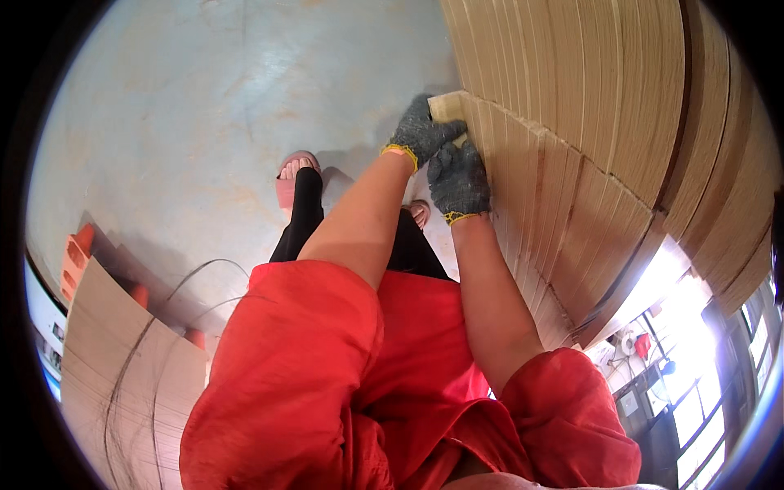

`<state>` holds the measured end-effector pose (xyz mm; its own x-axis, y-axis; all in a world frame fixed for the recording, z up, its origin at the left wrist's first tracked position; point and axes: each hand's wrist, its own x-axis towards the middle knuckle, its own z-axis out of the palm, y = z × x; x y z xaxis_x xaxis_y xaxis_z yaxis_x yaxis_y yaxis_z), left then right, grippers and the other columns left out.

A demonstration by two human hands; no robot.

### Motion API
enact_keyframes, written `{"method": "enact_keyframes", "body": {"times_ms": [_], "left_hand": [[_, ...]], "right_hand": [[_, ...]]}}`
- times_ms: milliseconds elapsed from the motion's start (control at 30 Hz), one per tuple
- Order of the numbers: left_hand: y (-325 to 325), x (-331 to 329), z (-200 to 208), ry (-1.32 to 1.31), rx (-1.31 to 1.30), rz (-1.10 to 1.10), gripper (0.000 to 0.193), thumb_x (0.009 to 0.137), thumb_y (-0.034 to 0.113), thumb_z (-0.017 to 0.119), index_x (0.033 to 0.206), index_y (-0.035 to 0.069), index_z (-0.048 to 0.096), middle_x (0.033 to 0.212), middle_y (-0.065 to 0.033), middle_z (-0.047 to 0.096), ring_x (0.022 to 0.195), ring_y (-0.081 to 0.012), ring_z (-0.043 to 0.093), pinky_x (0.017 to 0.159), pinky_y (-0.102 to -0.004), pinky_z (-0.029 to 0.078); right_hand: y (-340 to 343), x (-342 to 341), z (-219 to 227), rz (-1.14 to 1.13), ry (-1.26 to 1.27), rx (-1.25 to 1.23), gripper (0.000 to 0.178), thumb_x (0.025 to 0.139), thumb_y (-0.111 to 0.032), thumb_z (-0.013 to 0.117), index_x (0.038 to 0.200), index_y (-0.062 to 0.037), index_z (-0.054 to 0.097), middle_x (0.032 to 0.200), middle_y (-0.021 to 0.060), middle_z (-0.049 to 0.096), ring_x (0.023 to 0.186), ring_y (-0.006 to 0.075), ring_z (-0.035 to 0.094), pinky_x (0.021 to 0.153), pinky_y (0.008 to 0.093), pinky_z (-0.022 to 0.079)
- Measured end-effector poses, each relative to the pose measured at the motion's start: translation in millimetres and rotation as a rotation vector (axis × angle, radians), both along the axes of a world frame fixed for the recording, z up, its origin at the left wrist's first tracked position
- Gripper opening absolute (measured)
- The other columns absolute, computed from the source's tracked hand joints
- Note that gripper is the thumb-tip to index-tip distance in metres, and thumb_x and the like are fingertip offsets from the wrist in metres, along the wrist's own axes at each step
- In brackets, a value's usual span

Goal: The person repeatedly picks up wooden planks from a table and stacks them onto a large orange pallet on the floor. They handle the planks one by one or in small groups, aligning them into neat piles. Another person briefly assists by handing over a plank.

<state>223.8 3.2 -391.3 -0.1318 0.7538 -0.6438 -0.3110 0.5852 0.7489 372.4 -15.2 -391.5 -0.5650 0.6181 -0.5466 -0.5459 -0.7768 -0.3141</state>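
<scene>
Both my hands wear grey knit gloves with yellow cuffs. My left hand (420,132) is closed on the near end of a pale wooden board (447,107), its thumb lying across the board and its fingers on the far side. Just below it, my right hand (459,181) is curled against the same board's edge, close to the left thumb; its fingertips are partly hidden. The board stands at the left edge of a tall stack of wooden boards (563,82), packed side by side to my right.
Grey floor (204,90) spreads ahead and left, with my feet in pink slippers (286,193) on it. A second board stack (122,367) rests at lower left beside orange hollow bricks (76,261). Bright windows (694,384) lie at lower right.
</scene>
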Motion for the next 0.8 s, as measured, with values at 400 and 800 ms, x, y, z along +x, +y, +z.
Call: {"method": "enact_keyframes", "body": {"times_ms": [400,800], "left_hand": [[-30,11,-26,-0.206,-0.059,-0.241,0.038,0.084,0.038,0.067,0.096,0.002,0.067,0.088,-0.0086,0.069,0.071,-0.0166,0.062,0.066,-0.0335,0.050],[0,-35,19,1.066,0.542,-0.379,0.079,0.071,0.032,0.080,0.135,0.003,0.043,0.122,-0.0216,0.058,0.112,-0.0384,0.057,0.093,-0.0484,0.048]], "right_hand": [[-18,17,9,-0.297,0.122,-0.394,0.017,0.095,-0.024,0.052,0.100,-0.0095,0.059,0.089,0.0052,0.062,0.084,0.0187,0.061,0.075,0.0325,0.052],[-49,18,35,-0.210,-1.172,-0.556,0.050,0.088,-0.040,0.066,0.123,-0.0061,0.052,0.112,0.0129,0.052,0.103,0.0279,0.056,0.084,0.0430,0.051]]}}
